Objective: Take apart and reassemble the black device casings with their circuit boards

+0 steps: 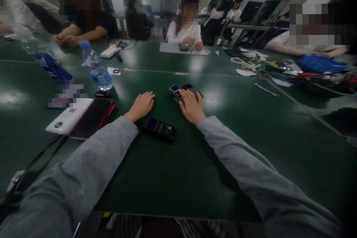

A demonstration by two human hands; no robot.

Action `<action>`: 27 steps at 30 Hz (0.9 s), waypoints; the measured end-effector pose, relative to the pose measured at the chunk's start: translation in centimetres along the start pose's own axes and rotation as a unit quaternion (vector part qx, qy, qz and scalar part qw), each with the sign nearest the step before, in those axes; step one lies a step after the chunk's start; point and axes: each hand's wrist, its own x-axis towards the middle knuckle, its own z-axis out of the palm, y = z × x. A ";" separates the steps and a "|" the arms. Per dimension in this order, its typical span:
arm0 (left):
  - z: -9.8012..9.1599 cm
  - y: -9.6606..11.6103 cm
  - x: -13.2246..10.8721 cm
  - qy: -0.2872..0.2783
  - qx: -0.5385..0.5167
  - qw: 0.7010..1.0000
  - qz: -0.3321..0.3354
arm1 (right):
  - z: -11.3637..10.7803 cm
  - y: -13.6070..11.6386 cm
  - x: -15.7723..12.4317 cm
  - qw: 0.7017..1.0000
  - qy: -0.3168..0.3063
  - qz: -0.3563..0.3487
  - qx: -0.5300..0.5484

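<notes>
My left hand (141, 106) lies palm down on the green table (173, 171), fingers together, holding nothing. My right hand (191, 106) rests over a small dark circuit board (176, 92) with a little blue screen; the fingers cover its right part. Whether they grip it is not clear. A black handheld device (161, 129) with a small screen lies flat between my two forearms, touched by neither hand. Both arms wear grey sleeves.
At my left lie a red-edged phone (91, 118), a white power bank (68, 116) and two water bottles (96, 67). A metal tool (266, 90) and tangled cables (267, 67) are at the right. Several people sit across the table; one works on a grey mat (170, 48).
</notes>
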 end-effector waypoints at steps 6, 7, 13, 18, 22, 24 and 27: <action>-0.1 0.1 -0.1 -0.002 0.000 1.000 -0.005 | 0.7 -0.7 0.8 0.998 0.017 0.031 -0.053; -0.2 0.1 -0.1 -0.003 0.001 1.000 -0.006 | 0.7 -0.8 0.8 0.998 0.013 0.038 -0.053; -0.3 0.4 -0.1 -0.002 0.009 1.000 -0.011 | 0.1 -0.7 0.8 0.995 0.059 0.070 -0.032; -0.3 0.3 -0.1 -0.001 0.012 1.000 -0.004 | 0.4 0.4 0.8 0.990 0.107 0.093 0.002; -0.2 0.3 -0.1 0.003 0.009 1.000 -0.001 | 1.8 1.5 1.1 0.992 0.063 0.107 0.016; -0.2 0.3 -0.1 0.005 0.007 1.000 -0.001 | 2.4 1.9 1.3 0.993 0.052 0.103 0.018; -0.2 0.3 -0.2 0.005 0.008 1.000 -0.002 | 2.6 2.0 1.3 0.993 0.060 0.098 0.025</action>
